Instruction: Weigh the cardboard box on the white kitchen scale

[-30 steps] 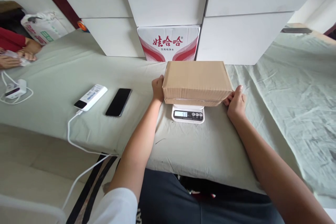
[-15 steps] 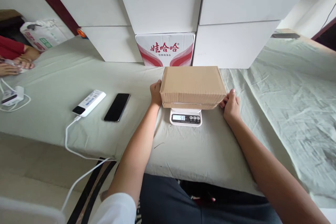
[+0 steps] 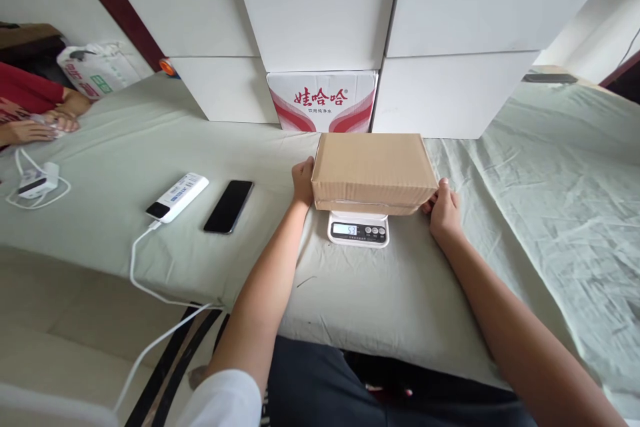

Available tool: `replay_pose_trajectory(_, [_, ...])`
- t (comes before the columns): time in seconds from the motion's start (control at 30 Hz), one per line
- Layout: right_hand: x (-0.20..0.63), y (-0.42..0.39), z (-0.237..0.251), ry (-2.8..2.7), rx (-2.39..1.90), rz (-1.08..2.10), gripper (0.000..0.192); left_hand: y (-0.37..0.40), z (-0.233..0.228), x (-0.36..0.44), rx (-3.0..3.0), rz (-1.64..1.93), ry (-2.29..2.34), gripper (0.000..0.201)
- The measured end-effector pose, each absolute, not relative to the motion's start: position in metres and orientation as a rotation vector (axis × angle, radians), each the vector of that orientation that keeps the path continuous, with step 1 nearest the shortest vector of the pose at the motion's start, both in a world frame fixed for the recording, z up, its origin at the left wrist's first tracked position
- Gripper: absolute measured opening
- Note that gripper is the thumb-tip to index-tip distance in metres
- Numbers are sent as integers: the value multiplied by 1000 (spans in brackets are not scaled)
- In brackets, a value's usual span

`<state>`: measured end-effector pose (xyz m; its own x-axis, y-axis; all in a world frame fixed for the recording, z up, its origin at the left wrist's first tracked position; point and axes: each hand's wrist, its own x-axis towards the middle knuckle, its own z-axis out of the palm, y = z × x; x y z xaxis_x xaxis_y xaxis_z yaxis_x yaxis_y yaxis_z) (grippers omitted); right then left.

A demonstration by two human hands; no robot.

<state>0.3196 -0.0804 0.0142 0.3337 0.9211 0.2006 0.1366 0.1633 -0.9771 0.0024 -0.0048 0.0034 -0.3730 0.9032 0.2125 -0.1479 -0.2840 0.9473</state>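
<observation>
While the cardboard box (image 3: 371, 170) sits on the small kitchen scale (image 3: 358, 229), both hands bracket it at the ends. Left hand (image 3: 303, 180) lies flat against the left end wall, fingers together; whether it grips or only touches, can't tell. Right hand (image 3: 443, 208) is curled at the near right corner, fingertips tucked toward the lower edge; looks like contact, grip not confirmed.

Handling read: plain brown corrugated board, matte, closed, shallow rectangular form. Judging by the flat top and crisp edges, it's stiff enough to lift from the two ends without bowing. Probably light, given how small the scale under it is; the display (image 3: 346, 229) is lit but I wouldn't trust my reading of the digits. Not slippery: raw cardboard gives good friction to bare skin. Best hold is palms on the short end walls, or fingers under the bottom edge where it overhangs the scale.

Box is far wider than the scale platform, so it could tip if pressed at one end.

Scale: white plastic, round buttons by the display. It stands on a surface (image 3: 150, 147) covered with pale green wrinkled cloth, soft underneath maybe, so footing isn't rigid.

Left of the box: black phone (image 3: 229, 205) and white power bank (image 3: 177, 196) with cable. Behind: printed carton (image 3: 323, 100) between white panels.
</observation>
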Motion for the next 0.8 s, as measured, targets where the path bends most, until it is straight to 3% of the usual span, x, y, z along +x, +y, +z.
replay_pose_trajectory(0.8, [318, -86, 23, -1131, -1324, 840, 83, -5, 3, 3, 1004, 1678, 1127, 61])
